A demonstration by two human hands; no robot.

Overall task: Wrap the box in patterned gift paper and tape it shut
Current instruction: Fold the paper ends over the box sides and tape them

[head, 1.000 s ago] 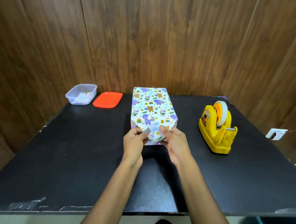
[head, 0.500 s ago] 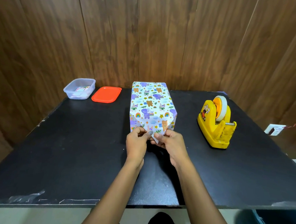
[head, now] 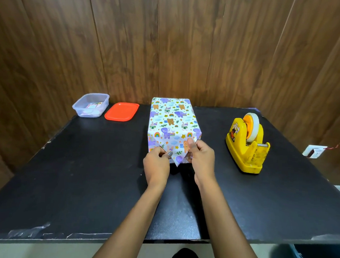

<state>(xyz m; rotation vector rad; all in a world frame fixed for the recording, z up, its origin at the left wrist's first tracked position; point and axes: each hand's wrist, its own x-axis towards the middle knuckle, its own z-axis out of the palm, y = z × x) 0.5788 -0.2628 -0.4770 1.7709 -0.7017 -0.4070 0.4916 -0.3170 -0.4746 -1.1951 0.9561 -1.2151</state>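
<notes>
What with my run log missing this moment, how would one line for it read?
phase: end-flap fold | left hand pinches triangular flap | right hand pinches flap | box on black table | tape dispenser untouched at right

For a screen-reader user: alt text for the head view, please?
A left hand and right hand pinch the pointed paper flap on a gift-wrapped box on a black table. Yellow tape dispenser at right; clear tub and red lid back-left.
</notes>
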